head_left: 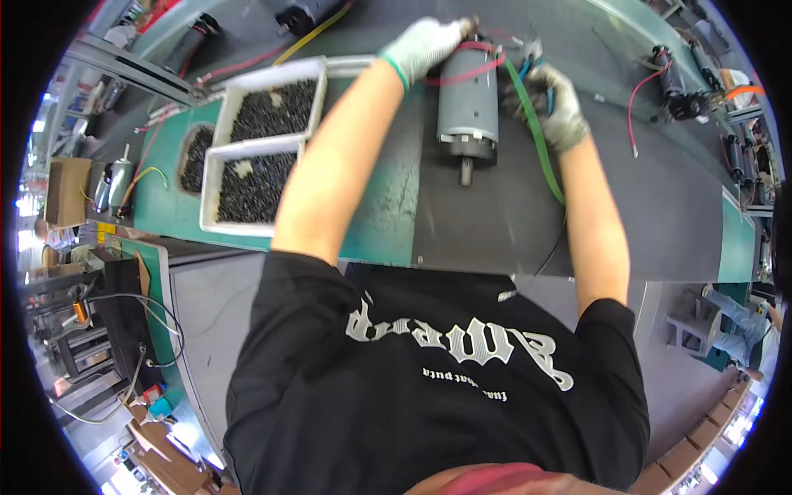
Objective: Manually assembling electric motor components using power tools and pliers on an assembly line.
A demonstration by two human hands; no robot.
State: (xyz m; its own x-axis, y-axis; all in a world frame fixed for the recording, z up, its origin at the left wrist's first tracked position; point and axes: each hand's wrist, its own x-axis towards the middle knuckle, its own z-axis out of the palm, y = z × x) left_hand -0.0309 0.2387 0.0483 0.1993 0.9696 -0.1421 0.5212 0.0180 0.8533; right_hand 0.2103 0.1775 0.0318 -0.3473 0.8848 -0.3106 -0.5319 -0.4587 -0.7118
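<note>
A grey cylindrical electric motor (468, 107) lies on the dark belt (652, 206), its shaft pointing toward me. My left hand (425, 45), in a light glove, rests on the motor's far end, where red wires loop. My right hand (554, 103), in a grey glove, grips a small tool with blue handles (532, 62) beside the motor's far right end. A green strap (538, 136) runs under that hand toward me.
Two white trays of small dark parts (260, 148) stand left of my left arm on a green surface. Another motor with red wires (681, 87) lies at the far right. More motors lie at the back left and on the left bench.
</note>
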